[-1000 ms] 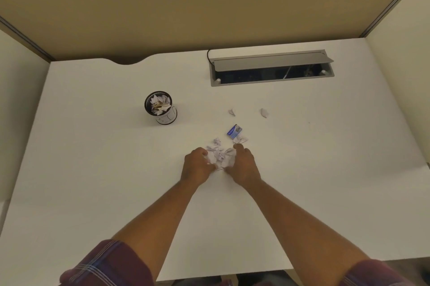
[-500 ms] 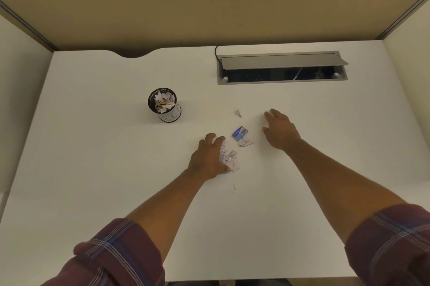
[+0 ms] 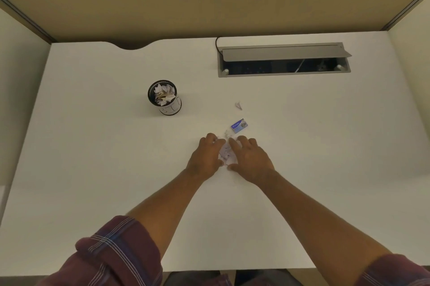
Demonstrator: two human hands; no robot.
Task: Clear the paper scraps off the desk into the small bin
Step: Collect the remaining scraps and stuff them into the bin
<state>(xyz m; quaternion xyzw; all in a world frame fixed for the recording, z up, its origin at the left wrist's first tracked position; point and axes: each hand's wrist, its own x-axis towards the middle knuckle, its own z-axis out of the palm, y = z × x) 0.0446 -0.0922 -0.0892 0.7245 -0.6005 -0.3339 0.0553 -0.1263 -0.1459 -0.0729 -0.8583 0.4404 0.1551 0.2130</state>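
Both hands lie palm-down on the white desk [image 3: 93, 169], the left hand [image 3: 207, 156] and the right hand [image 3: 250, 160] cupped toward each other with a small heap of paper scraps [image 3: 226, 154] pressed between them. Fingers are loosely curled and spread around the heap, touching it from either side; neither hand has closed into a fist or lifted anything.

A few loose bits [image 3: 226, 133] lie just beyond the fingertips, and a small blue box [image 3: 239, 125] sits just past those, near the right hand's fingers but apart from them. One stray scrap [image 3: 238, 105] lies farther back, alone on bare desk.

Off to the left and farther back stands the small bin [image 3: 165, 97], a dark round cup with a white label, upright and already filled with paper to its rim. Bare desktop runs between it and the left hand.

Toward the back right, a grey cable tray [image 3: 283, 58] is sunk into the desk with its lid tilted open. A curved notch [image 3: 131, 46] cuts the back edge on the left. Partition walls close the desk on three sides; the near edge shows below the forearms, where plaid sleeves [image 3: 111, 255] are rolled up.
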